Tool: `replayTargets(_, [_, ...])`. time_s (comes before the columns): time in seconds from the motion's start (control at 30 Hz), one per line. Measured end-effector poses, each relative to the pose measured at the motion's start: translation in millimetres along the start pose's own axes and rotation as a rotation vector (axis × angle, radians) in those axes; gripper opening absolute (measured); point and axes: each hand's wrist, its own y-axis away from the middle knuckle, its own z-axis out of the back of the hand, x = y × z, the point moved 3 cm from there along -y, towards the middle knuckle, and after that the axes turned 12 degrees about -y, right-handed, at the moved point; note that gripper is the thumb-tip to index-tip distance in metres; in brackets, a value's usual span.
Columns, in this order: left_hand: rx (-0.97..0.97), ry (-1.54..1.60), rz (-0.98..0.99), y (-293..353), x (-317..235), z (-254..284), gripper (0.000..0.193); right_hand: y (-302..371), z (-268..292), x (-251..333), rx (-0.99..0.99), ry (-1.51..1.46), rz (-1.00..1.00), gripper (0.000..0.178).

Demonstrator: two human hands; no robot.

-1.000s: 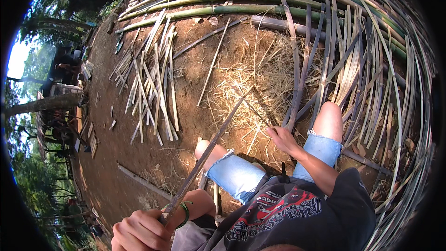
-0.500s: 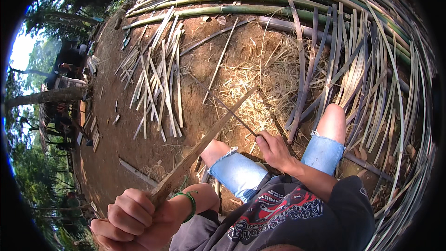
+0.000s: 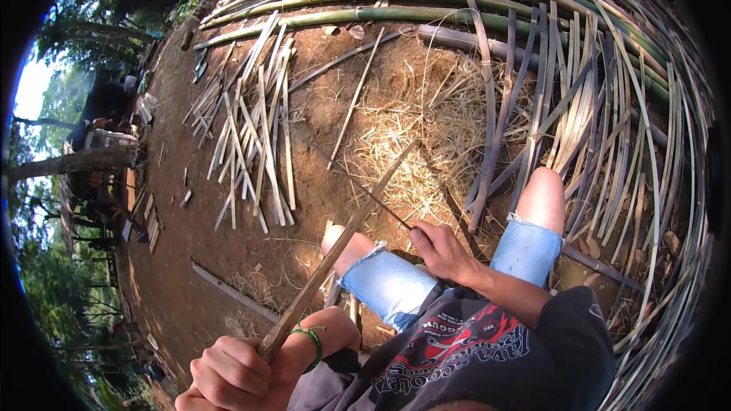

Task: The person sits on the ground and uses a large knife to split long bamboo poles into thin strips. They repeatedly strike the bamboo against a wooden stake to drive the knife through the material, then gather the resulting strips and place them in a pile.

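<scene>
My left hand (image 3: 232, 371), with a green cord bracelet (image 3: 314, 346) at its wrist, is closed around the near end of a split bamboo strip (image 3: 324, 268). The strip slants up and away to the right, its far tip above the shavings. My right hand (image 3: 443, 253) grips a long, thin, dark-bladed knife (image 3: 392, 215); its handle is mostly hidden in my fingers. The blade points to the far left and crosses the strip toward its far half. From this angle I cannot tell whether blade and strip touch.
Curly bamboo shavings (image 3: 411, 175) cover the dirt in front of my knees. Cut strips (image 3: 259, 137) lie piled at left, and longer slats (image 3: 579, 114) at right. Bamboo poles (image 3: 365, 15) line the far side. A short pole (image 3: 236, 291) lies at left.
My left hand has moved right and slightly down, and the strip's near end shifted with it. The right hand and knife have moved slightly left.
</scene>
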Motion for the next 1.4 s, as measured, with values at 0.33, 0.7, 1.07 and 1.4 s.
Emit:
replayTargets(0.33, [0.020,0.086,-0.031,2,6,-1,0.038,-38,82,-157,-0.269,0.306,-0.267,0.054])
replayTargets(0.7, [0.531,0.557,-0.023,-15,23,-2,0.038,-35,105,-186,-0.200,0.237,-0.264,0.049])
replayTargets(1.07, [0.478,0.517,-0.029,-14,22,4,0.034,-41,68,-185,-0.184,0.050,-0.154,0.051])
replayTargets(1.4, [0.299,0.396,0.020,-21,24,25,0.035,-48,53,-194,-0.239,0.065,-0.123,0.051])
